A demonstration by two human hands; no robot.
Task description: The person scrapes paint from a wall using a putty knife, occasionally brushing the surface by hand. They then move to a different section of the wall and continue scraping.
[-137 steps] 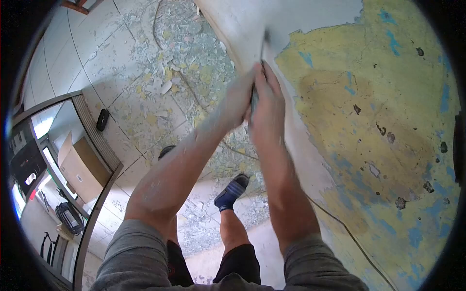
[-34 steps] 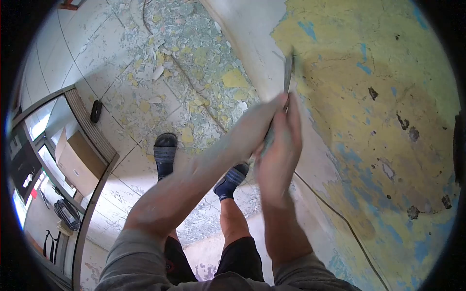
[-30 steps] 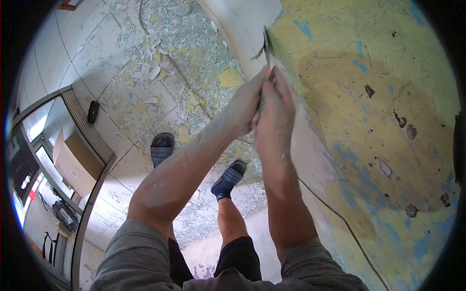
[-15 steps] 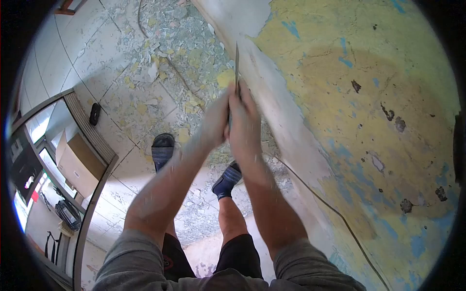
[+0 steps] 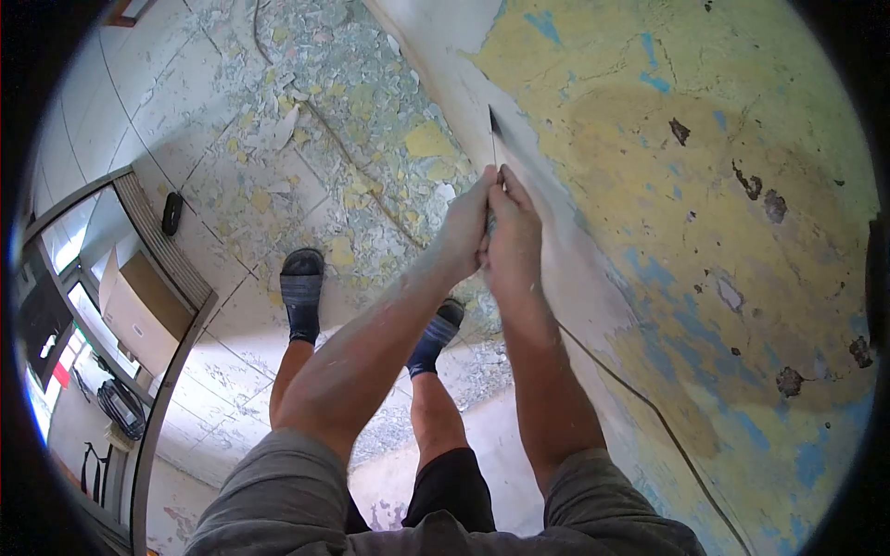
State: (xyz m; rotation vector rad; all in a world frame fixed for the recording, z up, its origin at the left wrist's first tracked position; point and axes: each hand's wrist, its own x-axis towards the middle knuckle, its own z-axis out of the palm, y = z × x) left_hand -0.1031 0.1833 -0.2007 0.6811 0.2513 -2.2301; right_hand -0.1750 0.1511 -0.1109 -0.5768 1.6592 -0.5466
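Note:
Both my hands are wrapped together round the handle of a scraper [image 5: 493, 139], its thin blade pointing away from me and seen almost edge-on. My left hand [image 5: 464, 227] closes on the handle from the left, and my right hand [image 5: 515, 236] grips it from the right. The fingers cover most of the handle. In this view the blade tip overlaps the bare white strip at the foot of the wall [image 5: 667, 232], close to the ragged edge of the yellow paint. Higher up, the wall carries peeling yellow paint with blue patches and dark pits.
Paint flakes [image 5: 371, 102] litter the tiled floor. A cable [image 5: 352, 162] runs across them and another length [image 5: 649, 403] lies along the wall side. At left stands a framed mirror-like panel [image 5: 199, 310], with a small black object [image 5: 171, 213] beside it. My sandalled feet [image 5: 301, 287] are below.
My hands and the scraper have moved right, toward the painted wall. The blade now overlaps the white strip farther right, and the view has shifted slightly.

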